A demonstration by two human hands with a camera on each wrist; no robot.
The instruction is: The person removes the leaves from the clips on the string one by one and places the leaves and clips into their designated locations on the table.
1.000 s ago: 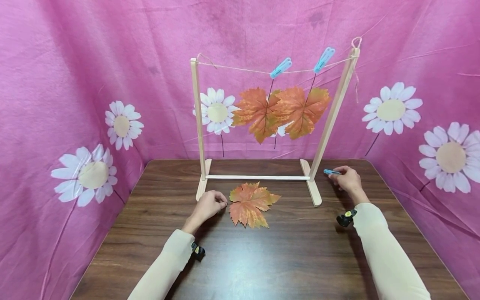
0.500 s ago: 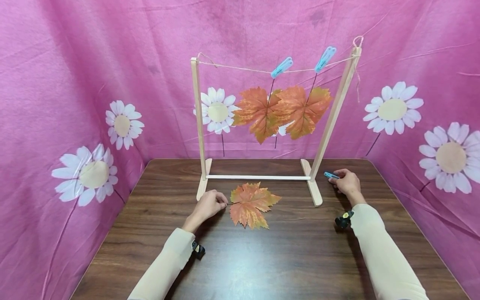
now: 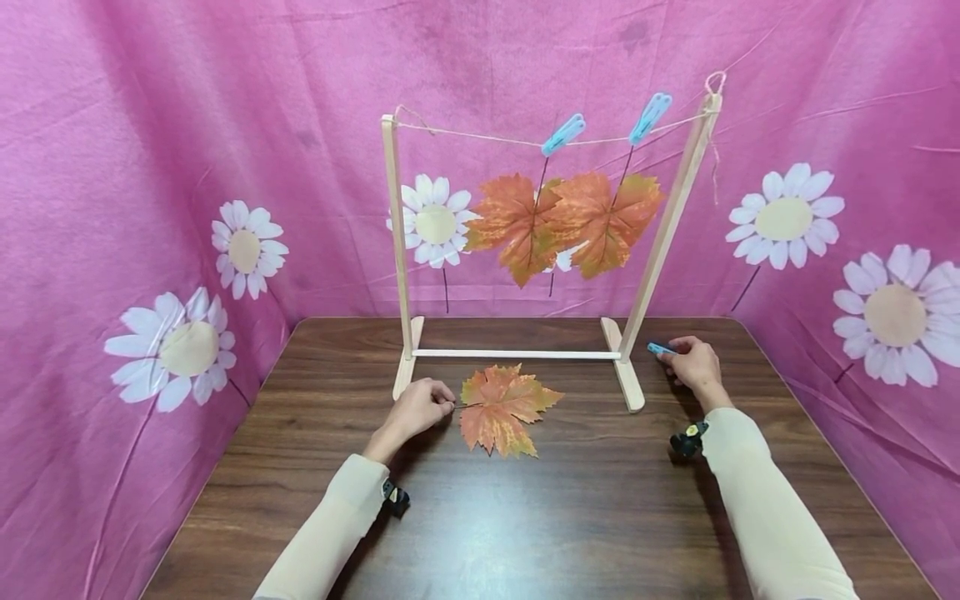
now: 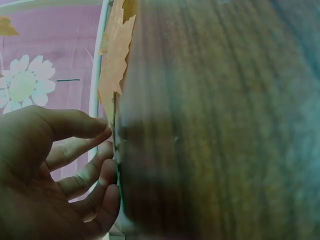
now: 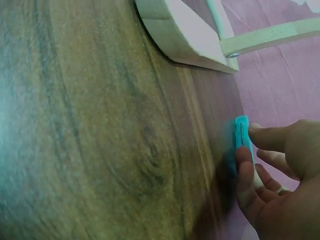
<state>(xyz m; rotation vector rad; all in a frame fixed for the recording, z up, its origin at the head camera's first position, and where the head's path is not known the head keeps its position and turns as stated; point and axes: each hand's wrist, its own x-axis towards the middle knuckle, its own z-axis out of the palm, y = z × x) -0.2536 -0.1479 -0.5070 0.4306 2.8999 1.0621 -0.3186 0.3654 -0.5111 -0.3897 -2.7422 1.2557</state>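
An orange maple-like leaf [image 3: 504,410] lies on the table, its thin stem pointing left. My left hand [image 3: 422,408] pinches the end of that stem between thumb and index finger; in the left wrist view the hand [image 4: 60,165] is low by the tabletop, other fingers curled. Over at the right, my right hand [image 3: 693,365] holds a light blue clothespin [image 3: 660,349] between thumb and fingers. The right wrist view has the clothespin [image 5: 242,131] close over the wood. Two similar leaves [image 3: 517,229] hang by their stems from blue clothespins [image 3: 562,136] on a string.
A wooden frame [image 3: 396,242] with two posts carries the string [image 3: 472,137] between its tops. A white rod [image 3: 517,354] joins its feet, and its right foot [image 3: 624,375] lies between the leaf and my right hand. Pink flowered cloth [image 3: 322,125] surrounds the brown table [image 3: 480,533].
My right hand has shifted slightly toward me with the clothespin, which has turned a little. The left hand stays at the leaf's stem, which now shows more plainly.
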